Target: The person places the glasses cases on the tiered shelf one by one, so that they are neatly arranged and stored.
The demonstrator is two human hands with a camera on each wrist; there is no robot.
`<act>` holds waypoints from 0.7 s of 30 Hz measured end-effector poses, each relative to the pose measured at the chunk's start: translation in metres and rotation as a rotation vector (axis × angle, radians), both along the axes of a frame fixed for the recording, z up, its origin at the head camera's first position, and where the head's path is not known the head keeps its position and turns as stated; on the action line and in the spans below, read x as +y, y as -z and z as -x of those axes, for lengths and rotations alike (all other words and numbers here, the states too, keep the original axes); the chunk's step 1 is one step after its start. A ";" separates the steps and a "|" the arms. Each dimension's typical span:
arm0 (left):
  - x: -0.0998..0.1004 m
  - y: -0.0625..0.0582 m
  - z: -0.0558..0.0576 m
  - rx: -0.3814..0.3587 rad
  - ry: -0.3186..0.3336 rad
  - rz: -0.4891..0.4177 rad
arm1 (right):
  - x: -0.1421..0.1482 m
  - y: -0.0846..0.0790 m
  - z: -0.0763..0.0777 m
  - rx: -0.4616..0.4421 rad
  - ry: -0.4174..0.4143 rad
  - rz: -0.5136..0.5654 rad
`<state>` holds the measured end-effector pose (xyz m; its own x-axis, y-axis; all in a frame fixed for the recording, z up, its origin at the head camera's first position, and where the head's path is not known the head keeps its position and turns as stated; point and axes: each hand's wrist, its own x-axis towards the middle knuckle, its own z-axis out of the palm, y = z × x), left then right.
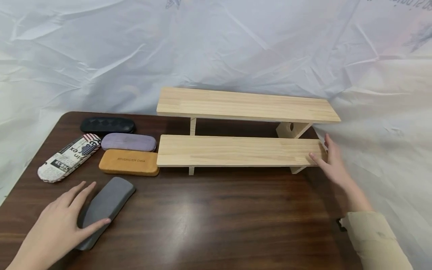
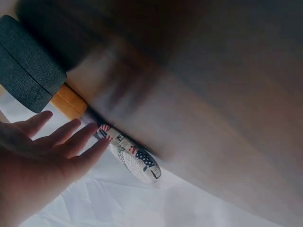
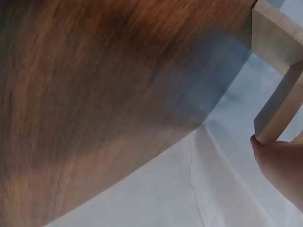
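Note:
A grey glasses case [image 1: 107, 202] lies slanted on the table at the near left. My left hand [image 1: 62, 219] is right over its near part, fingers spread and thumb reaching across it; in the left wrist view the fingertips are close beside the case [image 2: 28, 64]. At the right, my right hand [image 1: 332, 161] holds the end of the lower board of a two-tier wooden shelf [image 1: 236, 150], thumb on top and fingers past the end. The right wrist view has the thumb [image 3: 270, 153] against the board's corner.
Left of the shelf lie an orange case [image 1: 129, 162], a purple case [image 1: 128, 141], a black case [image 1: 108, 125] and a newsprint-patterned case [image 1: 69, 157]. The orange one meets the shelf's left end. White sheeting [image 1: 216, 45] hangs behind the dark wooden table [image 1: 219, 217].

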<state>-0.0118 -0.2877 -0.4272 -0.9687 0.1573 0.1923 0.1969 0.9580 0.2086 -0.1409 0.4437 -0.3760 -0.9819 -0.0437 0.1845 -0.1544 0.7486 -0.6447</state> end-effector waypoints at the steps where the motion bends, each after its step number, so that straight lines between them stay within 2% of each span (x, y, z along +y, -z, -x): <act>1: 0.000 0.001 -0.001 -0.021 -0.005 0.000 | 0.000 0.001 0.001 -0.005 0.006 0.019; 8: 0.001 0.000 -0.005 -0.137 -0.047 -0.016 | 0.004 0.002 0.011 -0.052 0.020 0.111; 11: 0.003 -0.001 -0.006 -0.156 -0.069 -0.028 | 0.008 0.003 0.013 -0.084 0.049 0.133; 14: 0.005 -0.003 -0.005 -0.160 -0.078 -0.041 | 0.012 0.004 0.014 -0.109 0.086 0.170; 21: 0.008 -0.001 -0.004 -0.100 -0.065 -0.108 | 0.023 0.012 0.015 -0.119 0.130 0.230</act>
<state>-0.0082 -0.2798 -0.4262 -0.9913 0.0769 0.1072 0.1082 0.9390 0.3265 -0.1561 0.4670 -0.3884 -0.9918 0.1134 0.0585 0.0197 0.5893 -0.8077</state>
